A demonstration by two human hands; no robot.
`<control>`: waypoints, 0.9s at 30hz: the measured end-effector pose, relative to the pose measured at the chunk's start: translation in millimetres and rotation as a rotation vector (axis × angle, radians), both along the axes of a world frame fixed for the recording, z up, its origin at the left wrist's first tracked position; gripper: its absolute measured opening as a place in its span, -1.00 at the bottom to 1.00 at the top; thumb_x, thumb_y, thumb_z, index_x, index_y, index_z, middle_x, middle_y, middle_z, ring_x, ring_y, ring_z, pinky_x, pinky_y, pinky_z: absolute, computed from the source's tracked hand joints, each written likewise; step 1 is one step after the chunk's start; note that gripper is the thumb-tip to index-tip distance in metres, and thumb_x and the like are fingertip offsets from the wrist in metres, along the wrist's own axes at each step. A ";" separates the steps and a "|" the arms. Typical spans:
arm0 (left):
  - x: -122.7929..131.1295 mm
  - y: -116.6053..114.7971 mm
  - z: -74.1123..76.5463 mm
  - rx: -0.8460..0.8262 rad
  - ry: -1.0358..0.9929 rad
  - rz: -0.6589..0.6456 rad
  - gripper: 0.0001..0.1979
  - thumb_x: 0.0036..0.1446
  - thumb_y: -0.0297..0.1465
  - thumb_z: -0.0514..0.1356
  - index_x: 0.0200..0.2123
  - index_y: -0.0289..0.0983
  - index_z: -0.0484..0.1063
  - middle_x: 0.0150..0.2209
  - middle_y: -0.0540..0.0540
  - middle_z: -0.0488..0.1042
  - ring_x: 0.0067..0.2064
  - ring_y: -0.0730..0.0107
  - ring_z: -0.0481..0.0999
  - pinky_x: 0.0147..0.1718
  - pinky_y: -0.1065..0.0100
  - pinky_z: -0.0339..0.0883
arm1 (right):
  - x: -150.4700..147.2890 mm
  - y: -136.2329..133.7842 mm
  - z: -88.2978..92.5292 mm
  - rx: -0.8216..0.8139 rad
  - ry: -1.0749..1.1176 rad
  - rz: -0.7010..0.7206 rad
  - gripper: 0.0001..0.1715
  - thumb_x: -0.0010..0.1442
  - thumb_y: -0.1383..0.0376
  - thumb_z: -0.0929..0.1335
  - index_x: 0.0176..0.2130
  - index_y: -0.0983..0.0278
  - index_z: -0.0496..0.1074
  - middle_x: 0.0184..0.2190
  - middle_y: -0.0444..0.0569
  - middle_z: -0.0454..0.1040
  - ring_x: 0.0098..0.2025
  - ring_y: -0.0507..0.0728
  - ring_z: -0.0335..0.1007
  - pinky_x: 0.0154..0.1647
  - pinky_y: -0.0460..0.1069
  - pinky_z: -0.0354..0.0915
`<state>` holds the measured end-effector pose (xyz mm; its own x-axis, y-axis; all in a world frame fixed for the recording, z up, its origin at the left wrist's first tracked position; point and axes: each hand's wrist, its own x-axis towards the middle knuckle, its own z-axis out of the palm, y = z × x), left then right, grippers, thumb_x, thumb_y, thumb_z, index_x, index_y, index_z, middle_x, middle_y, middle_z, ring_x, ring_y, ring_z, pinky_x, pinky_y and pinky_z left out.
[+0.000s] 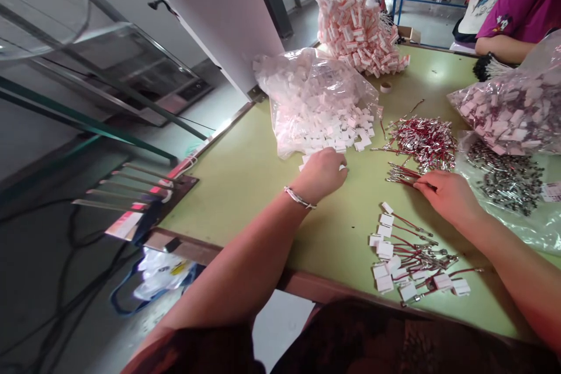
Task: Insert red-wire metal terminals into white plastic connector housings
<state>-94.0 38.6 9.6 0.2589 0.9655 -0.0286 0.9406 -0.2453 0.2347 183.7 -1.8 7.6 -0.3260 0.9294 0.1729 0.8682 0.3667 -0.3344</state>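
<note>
My left hand [323, 175], wearing a bracelet, curls palm down at the near edge of a pile of white connector housings [326, 143]. A bit of white plastic shows at its fingertips; the rest of the grip is hidden. The housings spill from a clear plastic bag [302, 79]. In a pinch, my right hand [449, 196] holds a small bunch of red wires [404, 175] with metal terminals, low over the table. Just behind it lies a heap of red terminal wires [423, 140]. Nearer me are several wires fitted with white housings [385, 250].
A tall pile of pink-and-white connectors [350, 29] stands at the back, with a tape roll [385, 87] before it. Right are a bag of housings [517, 105] and dark metal parts [508, 178] on plastic. A person's arm [504, 47] rests across the table. Metal prongs [118, 190] jut leftward.
</note>
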 end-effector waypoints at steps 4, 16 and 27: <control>4.2 0.0 4.7 -0.026 -0.335 0.105 -0.93 0.03 -0.43 0.20 -0.46 -0.30 0.43 -0.44 -0.10 0.47 -0.34 0.30 0.47 -0.31 0.28 0.34 | -4.4 -2.8 3.5 0.002 0.025 0.003 -0.77 0.21 0.26 0.29 -0.40 0.22 0.50 -0.44 -0.05 0.53 -0.42 0.10 0.39 -0.39 0.02 0.24; 55.4 -26.1 5.0 -0.943 -1.515 0.240 -0.92 0.20 -0.54 0.17 -0.28 -0.43 0.46 -0.52 -0.03 0.51 -0.56 0.66 0.46 -0.47 0.56 0.35 | -23.8 -24.4 11.6 0.034 0.226 0.115 -0.81 0.21 0.31 0.27 -0.34 0.23 0.47 -0.45 -0.11 0.52 -0.41 0.05 0.40 -0.37 -0.02 0.27; 60.3 -28.5 -4.7 -0.912 -1.384 0.097 -0.87 0.06 -0.46 0.30 -0.39 -0.37 0.39 -0.57 0.00 0.51 -0.61 0.64 0.42 -0.58 0.55 0.26 | -23.4 -27.2 3.5 0.287 -0.064 0.175 -0.69 0.24 0.37 0.17 -0.42 0.31 0.41 -0.53 -0.02 0.43 -0.51 0.08 0.32 -0.47 0.00 0.16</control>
